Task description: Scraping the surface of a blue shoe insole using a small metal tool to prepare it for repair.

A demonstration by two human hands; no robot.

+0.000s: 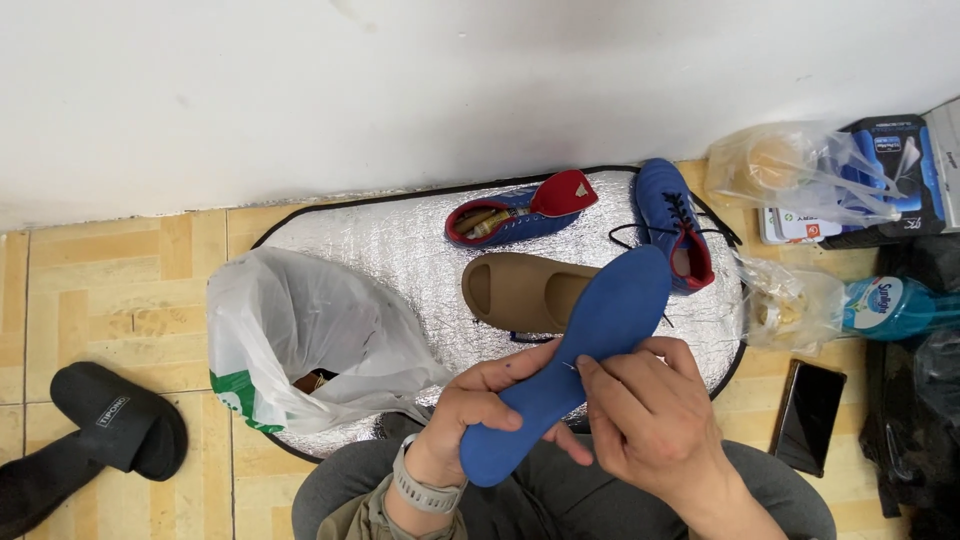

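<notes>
Blue foam is what both hands work on: a blue insole (pixel 570 365) held slantwise above the person's lap, heel end low toward the wrist, toe end rising over the near edge of the silver mat (pixel 400 250). The left hand (pixel 480 410), with a grey watch (pixel 425 490) on its wrist, is curled shut around the heel half from below, thumb across the top, which steadies the piece. The right hand (pixel 650 410) is pinched closed at the insole's waist, thumb and forefinger meeting on something very fine; whether it is a needle or thread cannot be told. The grip seems meant to keep the soft sole from bending under the fingertips.

Just beyond the toe end, near the mat's middle, lies a tan slide sandal (pixel 525 290), opening up. Toward the far edge rests a blue shoe with red lining (pixel 515 215), tongue folded open, and at the far right corner a second blue shoe (pixel 675 220) with black laces loose, likely the insole's source. A white plastic bag (pixel 310 335) slumps open over the mat's left edge.

Off the mat, on the tiled floor (pixel 120 290), a black slide (pixel 115 425) lies at the left. To the right sit clear bags (pixel 790 175), a blue bottle (pixel 900 305), a dark box (pixel 895 165) and a black phone (pixel 808 415).
</notes>
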